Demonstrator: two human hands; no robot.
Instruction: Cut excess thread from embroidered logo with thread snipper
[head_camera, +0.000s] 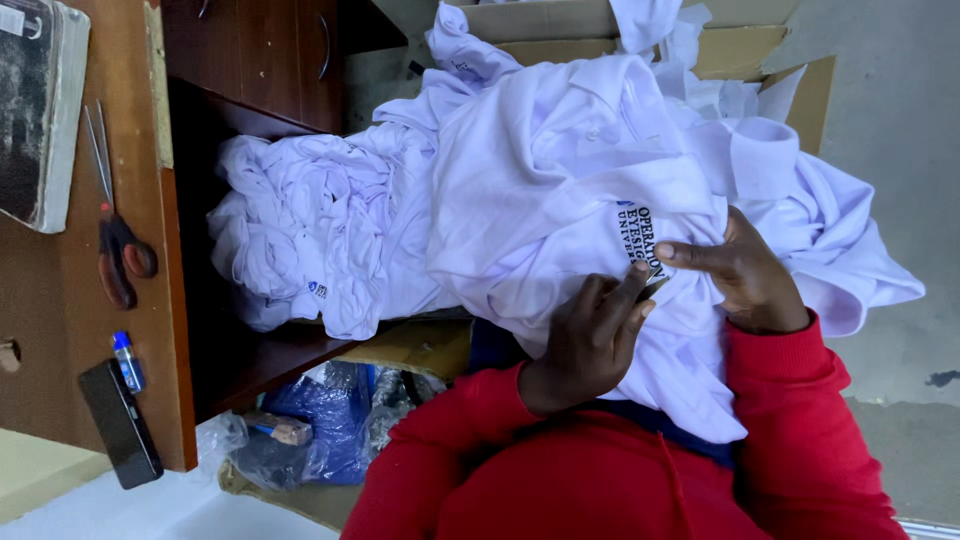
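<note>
Rotated head view, looking down at two bare hands in red sleeves (600, 470). Left hand (590, 340) curled over a white polo shirt (560, 180), fingers pressed together around a small dark tool (652, 288), probably a thread snipper, its tip right at the dark printed lettering on the cloth. Right hand (745, 275) just beside it, thumb and fingers pinching a fold of the same shirt next to the lettering, holding the fabric taut. Both hands close together, nearly touching at the print.

Shirt draped over the lap, collar turned toward an open cardboard box (760, 50) beyond it, with more white fabric spilling from that box. Another heap of white shirts (300, 230) bunched just beside the held one, tucked into the dark space beneath a wooden table (140, 300), one of them showing a small blue emblem.

On the table: scissors (115, 230) with dark red handles, a black phone (120, 422) near the edge, a small blue-capped object (127, 360) between the two, and a thick worn block-like item (40, 110) well apart at the far end. Below the table, crumpled blue plastic bags (320, 420) on the floor, near the red sleeve.
</note>
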